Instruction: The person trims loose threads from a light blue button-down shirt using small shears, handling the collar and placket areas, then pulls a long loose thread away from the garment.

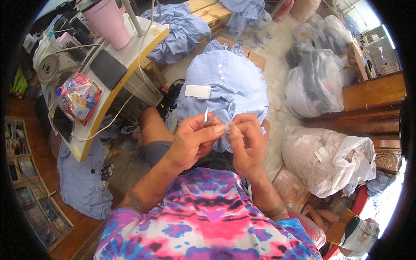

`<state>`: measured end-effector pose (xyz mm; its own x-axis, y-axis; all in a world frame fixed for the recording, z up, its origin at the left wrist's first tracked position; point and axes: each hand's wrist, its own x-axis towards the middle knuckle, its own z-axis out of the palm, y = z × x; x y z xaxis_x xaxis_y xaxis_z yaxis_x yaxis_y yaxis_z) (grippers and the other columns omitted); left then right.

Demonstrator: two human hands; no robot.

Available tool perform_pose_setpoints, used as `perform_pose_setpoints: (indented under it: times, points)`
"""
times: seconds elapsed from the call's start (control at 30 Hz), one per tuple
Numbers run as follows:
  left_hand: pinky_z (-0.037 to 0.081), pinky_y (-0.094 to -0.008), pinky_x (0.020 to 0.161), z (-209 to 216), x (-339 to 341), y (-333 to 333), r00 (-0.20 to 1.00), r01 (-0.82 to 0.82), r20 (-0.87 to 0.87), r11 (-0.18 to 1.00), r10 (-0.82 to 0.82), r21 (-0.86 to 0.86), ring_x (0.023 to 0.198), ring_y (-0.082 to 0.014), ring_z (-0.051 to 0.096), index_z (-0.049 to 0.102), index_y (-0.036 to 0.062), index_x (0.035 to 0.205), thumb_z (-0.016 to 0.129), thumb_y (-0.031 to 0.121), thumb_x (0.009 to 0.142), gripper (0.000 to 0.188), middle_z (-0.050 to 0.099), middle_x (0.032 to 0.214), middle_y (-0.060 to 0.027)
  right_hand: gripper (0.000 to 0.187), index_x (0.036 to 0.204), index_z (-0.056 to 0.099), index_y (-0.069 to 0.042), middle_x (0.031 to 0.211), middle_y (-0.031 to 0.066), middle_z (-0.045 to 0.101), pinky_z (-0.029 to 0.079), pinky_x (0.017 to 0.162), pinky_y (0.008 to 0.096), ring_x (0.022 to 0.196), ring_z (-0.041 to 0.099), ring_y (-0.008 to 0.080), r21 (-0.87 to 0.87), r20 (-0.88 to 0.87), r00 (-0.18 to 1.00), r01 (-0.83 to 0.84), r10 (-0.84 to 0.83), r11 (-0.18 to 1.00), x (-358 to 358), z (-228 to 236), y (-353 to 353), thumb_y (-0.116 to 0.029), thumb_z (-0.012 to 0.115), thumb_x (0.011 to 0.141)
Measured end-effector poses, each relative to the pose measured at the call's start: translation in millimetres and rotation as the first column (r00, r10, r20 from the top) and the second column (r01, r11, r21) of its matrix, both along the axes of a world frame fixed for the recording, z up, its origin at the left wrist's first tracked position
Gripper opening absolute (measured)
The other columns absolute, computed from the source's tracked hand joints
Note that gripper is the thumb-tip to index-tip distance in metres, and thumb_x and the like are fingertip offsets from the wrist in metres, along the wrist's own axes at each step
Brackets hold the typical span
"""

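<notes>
A light blue garment (242,78) with white buttons lies in a heap over my lap and in front of me. On it rests a blank-looking white card (198,91). My left hand (193,141) is closed, and a small pointed metal blade (206,116) sticks up from its fingers; the rest of that tool is hidden in the hand. Close beside it, my right hand (249,143) pinches a bit of the light blue cloth between thumb and forefinger. The fingertips of both hands nearly meet over the garment.
To the left stands a white table (149,37) with a pink tumbler (107,21), a dark phone (108,69) and a colourful snack packet (80,96). More blue garments (177,30) are heaped behind. Filled plastic bags (314,82) line the right; another person (342,227) sits at lower right.
</notes>
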<state>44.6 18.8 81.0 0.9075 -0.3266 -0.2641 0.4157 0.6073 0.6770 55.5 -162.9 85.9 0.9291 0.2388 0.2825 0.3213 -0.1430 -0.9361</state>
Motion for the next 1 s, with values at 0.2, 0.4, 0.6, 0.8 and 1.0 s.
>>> perform_pose_setpoints:
  times: [0.2,0.4,0.6,0.8,1.0]
  points:
    - [0.026,-0.0198,0.042,-1,7,9,0.993,0.07,-0.072,0.966,-0.091,-0.247,0.052,-0.0006,0.035,0.062,0.0075,0.106,0.064,0.019,0.105,0.012,0.045,0.071,0.0069,0.021,0.096,0.063,0.002,0.107,0.0057,0.061,0.046,0.079,0.0265,0.087,0.056,0.0102,0.137,-0.239,0.965,-0.077,0.109,0.988,8,17,2,-0.014,0.057,0.109]
    - [0.028,-0.0203,0.044,6,-11,19,0.999,-0.039,0.02,0.998,0.038,0.054,0.052,-0.0025,0.034,0.057,0.0072,0.115,0.05,0.029,0.11,0.023,0.044,0.076,0.0037,0.024,0.102,0.065,0.001,0.104,0.0037,0.061,0.048,0.082,0.0268,0.087,0.056,0.0094,0.408,-0.464,0.857,-0.019,0.225,0.913,19,-11,18,-0.02,0.058,0.11]
    - [0.03,-0.0211,0.053,3,-26,17,0.999,-0.006,0.038,0.958,-0.005,0.287,0.058,-0.002,0.036,0.062,0.0037,0.126,0.046,0.033,0.112,0.036,0.044,0.078,0.0058,0.026,0.102,0.066,0.001,0.097,0.0028,0.062,0.049,0.082,0.026,0.086,0.059,0.0097,0.435,-0.522,0.831,0.064,0.194,0.898,20,-24,33,-0.024,0.06,0.11]
    - [0.03,-0.0187,0.05,-2,-21,21,0.999,0.045,-0.026,0.971,-0.04,0.233,0.058,-0.0001,0.038,0.062,0.0048,0.127,0.051,0.035,0.111,0.036,0.045,0.08,0.0071,0.026,0.1,0.067,0.001,0.095,0.0028,0.063,0.049,0.081,0.0253,0.086,0.059,0.0098,0.421,-0.51,0.841,0.059,0.182,0.905,21,-23,36,-0.023,0.06,0.11]
    - [0.03,-0.0178,0.048,-4,-18,19,0.999,0.031,-0.03,0.974,-0.025,0.223,0.057,0.0004,0.038,0.06,0.0054,0.125,0.054,0.035,0.111,0.033,0.047,0.081,0.0067,0.027,0.098,0.068,0.003,0.102,0.0036,0.062,0.051,0.082,0.0256,0.089,0.06,0.0096,0.411,-0.49,0.856,0.06,0.165,0.91,21,-31,36,-0.021,0.061,0.109]
